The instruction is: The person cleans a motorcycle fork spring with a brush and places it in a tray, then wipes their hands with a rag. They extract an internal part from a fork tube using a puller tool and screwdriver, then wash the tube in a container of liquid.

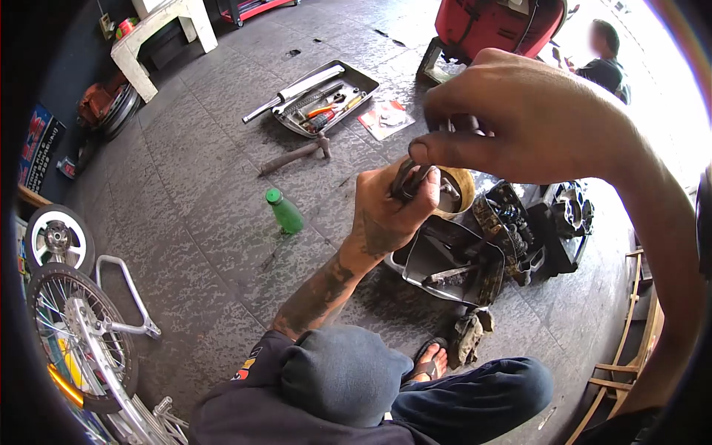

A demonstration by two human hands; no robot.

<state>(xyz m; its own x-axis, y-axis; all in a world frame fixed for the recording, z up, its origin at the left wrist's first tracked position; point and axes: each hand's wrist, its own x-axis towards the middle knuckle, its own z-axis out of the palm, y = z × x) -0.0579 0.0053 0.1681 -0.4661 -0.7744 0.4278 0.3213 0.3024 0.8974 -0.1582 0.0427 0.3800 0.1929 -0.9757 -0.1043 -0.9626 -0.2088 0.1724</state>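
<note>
My left hand (389, 211) is closed around a dark, ring-shaped metal part (406, 182), its thumb lying along the side. Just above it, my right hand (512, 119) is closed, with the thumb tip at the part's upper edge. Something dark shows between the right fingers, but its kind is hidden. Below and beyond my hands sit a round tan container (463, 187) and a black tray (415, 271) with a dirty tool or brush in it. To their right stand greasy engine parts (512, 219).
A green bottle (285, 212) stands left of my arm. Farther off lie a hammer (297, 154), a tool tray (356, 74) and a plastic packet (386, 119). Wheels (78, 334) lie at left, a wooden frame (619, 371) at right. A person (604, 63) sits at the back.
</note>
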